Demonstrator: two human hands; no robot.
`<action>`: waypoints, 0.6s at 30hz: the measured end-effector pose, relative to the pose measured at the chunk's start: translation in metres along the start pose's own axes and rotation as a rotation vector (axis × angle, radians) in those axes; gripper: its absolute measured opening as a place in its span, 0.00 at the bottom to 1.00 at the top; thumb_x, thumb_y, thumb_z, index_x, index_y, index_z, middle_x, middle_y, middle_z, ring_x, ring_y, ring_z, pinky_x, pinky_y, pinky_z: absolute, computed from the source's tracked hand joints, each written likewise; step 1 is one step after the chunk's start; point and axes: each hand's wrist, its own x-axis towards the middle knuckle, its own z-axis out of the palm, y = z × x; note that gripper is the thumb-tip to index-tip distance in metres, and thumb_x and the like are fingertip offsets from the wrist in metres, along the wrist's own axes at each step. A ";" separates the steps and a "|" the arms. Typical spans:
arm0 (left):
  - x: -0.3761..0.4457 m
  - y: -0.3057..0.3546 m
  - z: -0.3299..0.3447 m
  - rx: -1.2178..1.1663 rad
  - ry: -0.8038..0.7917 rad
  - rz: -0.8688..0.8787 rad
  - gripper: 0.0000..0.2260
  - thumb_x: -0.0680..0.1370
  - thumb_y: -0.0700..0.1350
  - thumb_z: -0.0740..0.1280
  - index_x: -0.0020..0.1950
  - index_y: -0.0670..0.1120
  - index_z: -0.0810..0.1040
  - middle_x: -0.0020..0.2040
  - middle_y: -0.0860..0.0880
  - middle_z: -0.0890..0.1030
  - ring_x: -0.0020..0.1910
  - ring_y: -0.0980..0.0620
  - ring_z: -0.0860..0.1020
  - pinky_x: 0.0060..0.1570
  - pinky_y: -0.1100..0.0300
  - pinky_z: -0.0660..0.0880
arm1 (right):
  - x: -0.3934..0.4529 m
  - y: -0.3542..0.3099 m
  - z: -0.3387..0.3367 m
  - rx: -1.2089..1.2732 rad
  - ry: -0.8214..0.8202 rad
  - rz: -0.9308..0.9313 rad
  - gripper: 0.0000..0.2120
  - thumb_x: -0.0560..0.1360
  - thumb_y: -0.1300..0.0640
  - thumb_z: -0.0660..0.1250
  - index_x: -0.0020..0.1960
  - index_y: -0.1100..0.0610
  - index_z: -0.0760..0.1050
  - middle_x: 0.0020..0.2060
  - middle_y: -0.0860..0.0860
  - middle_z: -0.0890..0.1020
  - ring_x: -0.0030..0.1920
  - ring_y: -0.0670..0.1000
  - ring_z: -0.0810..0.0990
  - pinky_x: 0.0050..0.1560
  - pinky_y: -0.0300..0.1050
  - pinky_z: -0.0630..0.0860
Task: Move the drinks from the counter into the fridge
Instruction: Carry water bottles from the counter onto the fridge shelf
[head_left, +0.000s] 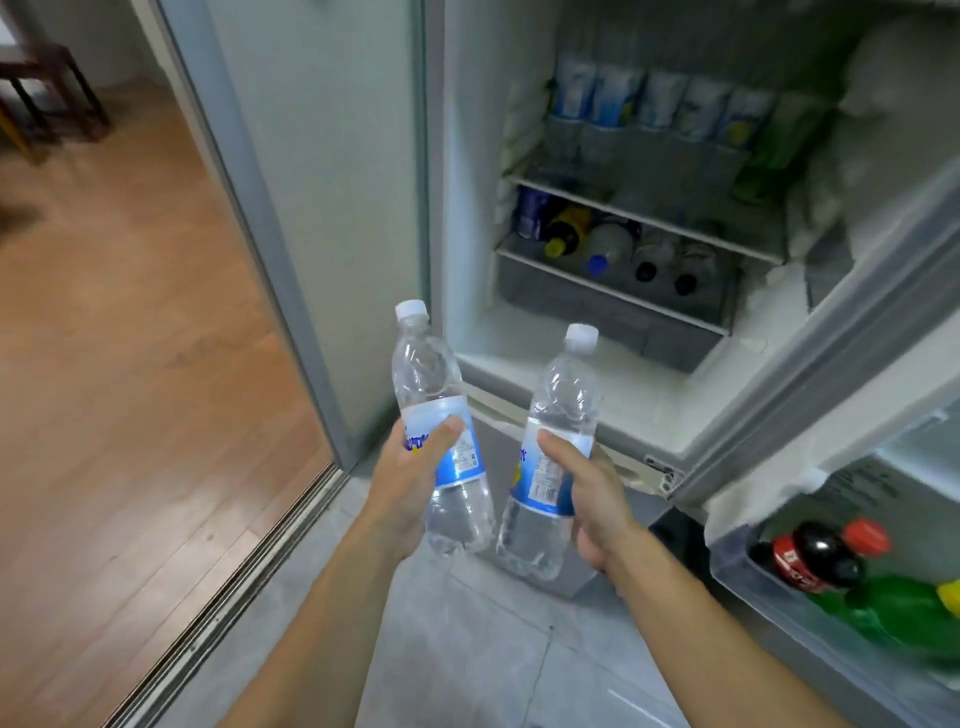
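Stood on a grey tiled floor (467, 649) beside a wooden floor (130, 364) past a sliding-door track (228, 587). Faced the open fridge (597, 395), frosted inside, bottles lined on its upper shelf (644, 218) and lying in the drawer (613, 306); cola and green bottles in the door rack (831, 613). Gripped one water bottle (441, 431) in the left hand (410, 478), another water bottle (550, 462) in the right hand (592, 499), both upright before the opening.
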 end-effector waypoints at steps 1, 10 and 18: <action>0.010 0.009 0.006 -0.015 -0.029 -0.007 0.11 0.76 0.48 0.72 0.58 0.51 0.80 0.51 0.45 0.86 0.48 0.47 0.84 0.48 0.49 0.81 | 0.006 -0.007 0.000 0.019 0.021 -0.017 0.25 0.63 0.49 0.77 0.57 0.55 0.80 0.46 0.56 0.87 0.44 0.55 0.87 0.48 0.52 0.83; 0.101 0.078 0.080 -0.008 -0.240 0.035 0.11 0.70 0.49 0.72 0.52 0.52 0.83 0.48 0.43 0.85 0.45 0.45 0.84 0.44 0.45 0.82 | 0.079 -0.090 -0.019 0.036 0.157 -0.275 0.17 0.72 0.57 0.75 0.56 0.48 0.72 0.43 0.43 0.86 0.44 0.45 0.86 0.38 0.40 0.80; 0.173 0.134 0.135 0.197 -0.263 0.188 0.10 0.77 0.48 0.71 0.57 0.51 0.76 0.49 0.47 0.86 0.47 0.46 0.85 0.46 0.47 0.83 | 0.144 -0.171 -0.034 0.116 0.382 -0.463 0.18 0.70 0.54 0.77 0.54 0.45 0.72 0.47 0.42 0.85 0.45 0.41 0.85 0.39 0.35 0.79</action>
